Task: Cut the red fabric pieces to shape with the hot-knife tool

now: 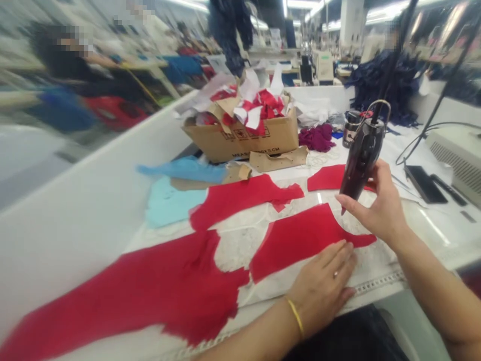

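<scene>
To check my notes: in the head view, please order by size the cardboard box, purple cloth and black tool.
Cardboard box largest. Black tool and purple cloth look similar; the tool is nearer, so unsure.

A thin yellow bangle (295,316) circles the wrist behind the left grip (319,286), which also carries a small ring (335,274); the forearms (432,286) are bare, with dark clothing (338,338) below.
</scene>
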Available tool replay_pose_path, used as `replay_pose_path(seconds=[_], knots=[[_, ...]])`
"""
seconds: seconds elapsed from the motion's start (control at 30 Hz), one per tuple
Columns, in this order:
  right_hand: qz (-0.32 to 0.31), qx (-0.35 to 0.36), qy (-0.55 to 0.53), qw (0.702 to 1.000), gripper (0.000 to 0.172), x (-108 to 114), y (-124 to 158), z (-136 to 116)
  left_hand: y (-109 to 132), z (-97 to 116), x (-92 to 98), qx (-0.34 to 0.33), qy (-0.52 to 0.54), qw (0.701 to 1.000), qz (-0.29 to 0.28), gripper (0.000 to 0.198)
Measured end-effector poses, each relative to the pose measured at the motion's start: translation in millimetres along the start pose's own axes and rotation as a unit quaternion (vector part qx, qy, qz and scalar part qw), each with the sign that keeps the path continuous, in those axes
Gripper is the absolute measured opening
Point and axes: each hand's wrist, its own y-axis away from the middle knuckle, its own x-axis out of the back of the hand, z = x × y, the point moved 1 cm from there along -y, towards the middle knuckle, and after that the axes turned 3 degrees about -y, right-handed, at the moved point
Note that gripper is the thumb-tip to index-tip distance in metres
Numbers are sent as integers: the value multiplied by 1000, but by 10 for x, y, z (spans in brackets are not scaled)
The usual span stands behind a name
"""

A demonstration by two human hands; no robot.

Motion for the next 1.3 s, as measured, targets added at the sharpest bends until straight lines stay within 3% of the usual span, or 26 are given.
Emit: replay_pose_path(seconds=[0.13, 0.2, 0.37, 0.57, 0.83, 1.03, 1.3], knots=[[2, -78, -51, 996, 30, -100, -85, -85, -215, 69, -219, -28, 24, 999, -2, 57], [16, -88, -47, 995, 21, -38, -68, -107, -261, 70, -284, -30, 21, 999, -3, 63], [53, -110, -92, 988, 18, 214, 31, -57, -305, 76, -345, -31, 28, 999, -19, 69], [-15, -106, -221, 969, 20, 415, 73, 24, -350, 82, -355, -39, 30, 999, -13, 70], [-41, -101, -236, 966, 18, 386, 43, -22, -333, 64, -359, -62, 15, 998, 6, 66], [29, -111, -170, 979, 18, 380, 94, -11, -311, 63, -327, -55, 34, 998, 0, 66], [42, -95, -168, 980, 14, 383, 120, -2, -301, 67, -352, -54, 46, 997, -2, 66]])
